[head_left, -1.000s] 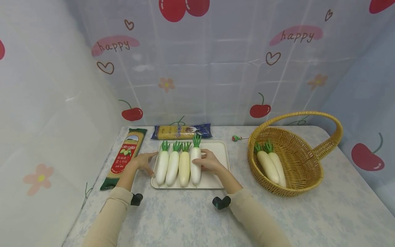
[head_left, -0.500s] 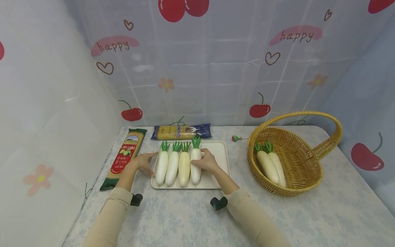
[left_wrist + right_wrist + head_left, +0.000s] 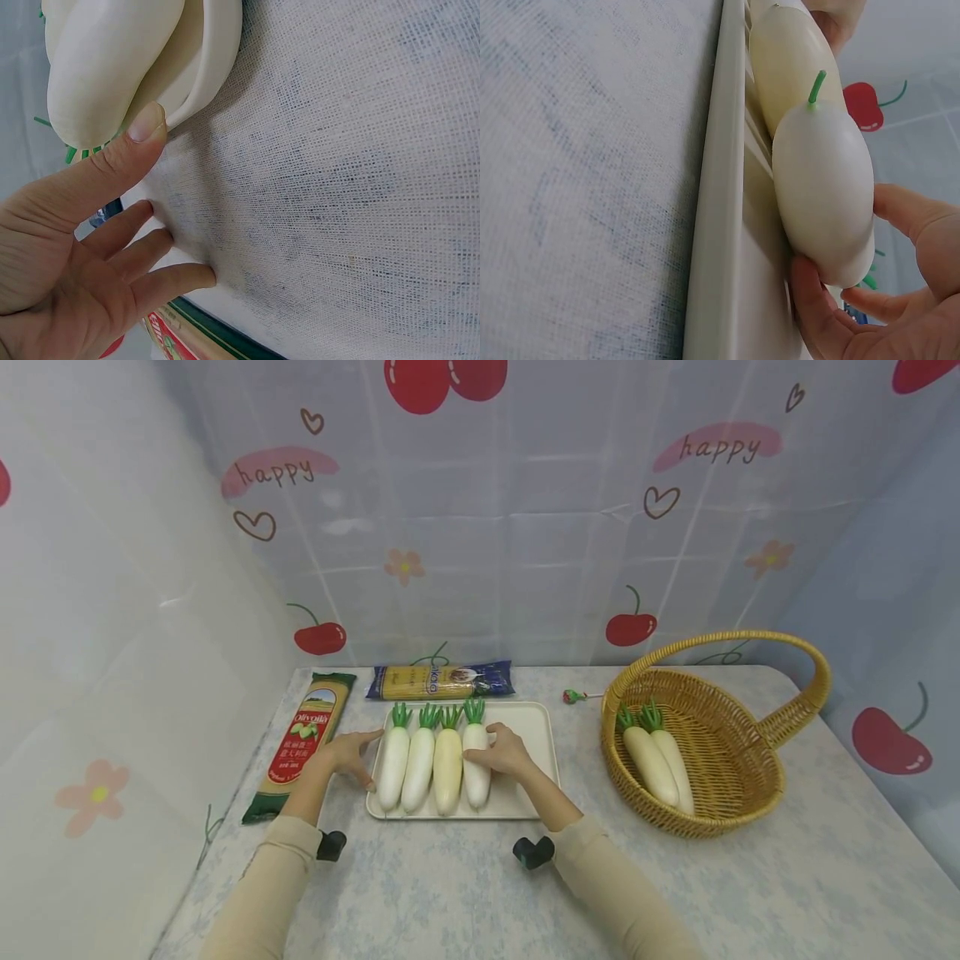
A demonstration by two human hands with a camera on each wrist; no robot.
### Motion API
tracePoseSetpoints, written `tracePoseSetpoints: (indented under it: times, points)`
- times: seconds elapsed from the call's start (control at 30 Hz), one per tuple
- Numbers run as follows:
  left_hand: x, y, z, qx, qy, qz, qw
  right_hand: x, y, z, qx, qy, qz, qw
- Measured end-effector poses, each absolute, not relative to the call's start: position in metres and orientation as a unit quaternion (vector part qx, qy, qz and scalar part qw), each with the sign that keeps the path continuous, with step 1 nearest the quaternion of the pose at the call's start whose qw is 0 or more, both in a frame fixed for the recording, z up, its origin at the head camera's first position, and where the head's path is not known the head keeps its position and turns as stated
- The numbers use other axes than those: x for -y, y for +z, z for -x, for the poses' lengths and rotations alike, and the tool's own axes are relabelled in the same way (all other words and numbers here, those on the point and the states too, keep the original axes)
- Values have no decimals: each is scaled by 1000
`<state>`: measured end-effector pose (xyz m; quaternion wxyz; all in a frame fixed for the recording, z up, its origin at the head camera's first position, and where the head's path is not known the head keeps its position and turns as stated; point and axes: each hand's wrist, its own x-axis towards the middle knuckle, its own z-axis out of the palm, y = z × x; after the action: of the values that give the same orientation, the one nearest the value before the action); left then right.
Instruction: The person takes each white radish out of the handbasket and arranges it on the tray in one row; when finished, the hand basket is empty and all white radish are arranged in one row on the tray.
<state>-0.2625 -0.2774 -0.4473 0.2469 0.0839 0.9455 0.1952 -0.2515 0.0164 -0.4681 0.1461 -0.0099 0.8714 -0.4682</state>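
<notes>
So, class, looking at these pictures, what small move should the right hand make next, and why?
Probably settle the rightmost radish on the tray, then loosen the right hand. The hand holds that radish roughly in line beside the other three radishes, all with their leaves pointing away from the person.

Gap R of tray (image 3: 534, 727); handle (image 3: 738, 636) over bskt (image 3: 723, 760).

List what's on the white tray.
On the white tray, four radishes lie side by side, the rightmost held by the right hand. The surface directly beneath the radishes is covered and cannot be seen.
</notes>
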Motion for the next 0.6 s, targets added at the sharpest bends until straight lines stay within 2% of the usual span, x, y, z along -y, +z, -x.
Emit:
tracePoseSetpoints:
  times: [0.6]
  points:
    - [278, -448, 263, -945, 198, -84, 245, -30, -469, 245, -847, -499, 30, 181]
